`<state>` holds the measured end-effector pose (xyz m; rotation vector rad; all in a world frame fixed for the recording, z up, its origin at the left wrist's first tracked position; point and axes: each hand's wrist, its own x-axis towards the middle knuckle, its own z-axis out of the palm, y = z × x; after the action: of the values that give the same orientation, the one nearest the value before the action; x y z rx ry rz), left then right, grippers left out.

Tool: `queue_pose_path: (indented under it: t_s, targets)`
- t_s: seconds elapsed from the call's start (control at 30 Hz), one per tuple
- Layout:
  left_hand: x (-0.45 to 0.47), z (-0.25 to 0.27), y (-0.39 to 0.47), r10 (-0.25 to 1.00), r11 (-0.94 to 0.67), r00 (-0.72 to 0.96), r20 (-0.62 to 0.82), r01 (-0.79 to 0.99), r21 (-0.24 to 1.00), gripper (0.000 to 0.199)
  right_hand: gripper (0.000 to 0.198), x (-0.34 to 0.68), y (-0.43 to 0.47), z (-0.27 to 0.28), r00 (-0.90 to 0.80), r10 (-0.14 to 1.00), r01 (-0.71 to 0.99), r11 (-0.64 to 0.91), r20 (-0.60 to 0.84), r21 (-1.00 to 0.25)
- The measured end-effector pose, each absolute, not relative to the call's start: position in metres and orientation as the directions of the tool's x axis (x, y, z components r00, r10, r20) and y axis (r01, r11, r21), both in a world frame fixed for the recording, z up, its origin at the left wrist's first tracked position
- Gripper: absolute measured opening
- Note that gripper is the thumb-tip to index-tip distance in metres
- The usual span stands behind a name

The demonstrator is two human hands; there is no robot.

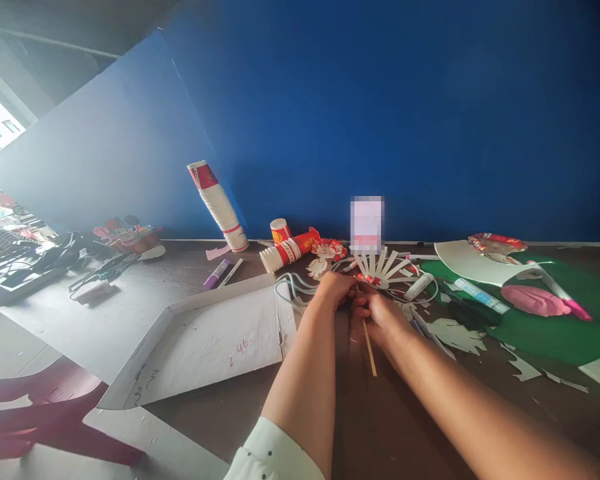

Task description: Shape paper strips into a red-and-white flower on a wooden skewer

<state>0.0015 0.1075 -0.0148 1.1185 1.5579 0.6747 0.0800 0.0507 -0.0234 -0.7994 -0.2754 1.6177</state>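
A paper cup cut into splayed white strips [380, 268], with a red printed base, is held in front of me. My left hand [336, 288] is closed, its fingertips pinching at the base of this cut cup. Just to its right, my right hand [375, 308] is curled around the upper part of a thin wooden stick [369, 350]. The stick points down toward me from beneath the fingers. Its top end is hidden by my hands, so I cannot tell whether it touches the cup.
Stacked paper cups [223, 210] lean near the blue partition [380, 120]. More cups [290, 248] lie behind my hands. An open cardboard lid [215, 340] is at left. Right, green paper [545, 333] bears a glue stick [481, 295], dark-handled scissors [465, 312] and a pink piece [535, 301]. Paper scraps [457, 335] lie nearby.
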Motion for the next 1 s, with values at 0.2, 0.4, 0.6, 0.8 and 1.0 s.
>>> queue_pose_path:
  t_s: [0.2, 0.4, 0.6, 0.8, 1.0]
  targets:
    - [0.002, -0.021, 0.112, 0.926, 0.341, 0.019, -0.377, 0.383, 0.858, 0.026, 0.028, 0.077, 0.045, -0.021, 0.006, 0.934, -0.736, -0.238, -0.358, -0.633]
    - [0.002, -0.015, 0.106, 0.923, 0.375, 0.002, -0.386, 0.232, 0.898, 0.018, 0.031, 0.075, 0.044, -0.022, 0.034, 0.935, -0.716, -0.224, -0.354, -0.661]
    - [0.001, -0.017, 0.108, 0.93, 0.358, -0.019, -0.367, 0.278, 0.892, 0.015, 0.032, 0.075, 0.046, -0.021, 0.046, 0.921, -0.739, -0.229, -0.387, -0.634]
    - [0.003, -0.006, 0.102, 0.914, 0.404, -0.042, -0.403, 0.163, 0.9, 0.01, 0.034, 0.075, 0.045, -0.019, 0.046, 0.928, -0.753, -0.211, -0.37, -0.623]
    - [0.004, -0.007, 0.102, 0.913, 0.406, -0.039, -0.405, 0.149, 0.902, 0.014, 0.03, 0.076, 0.045, -0.022, 0.003, 0.928, -0.791, -0.226, -0.372, -0.569]
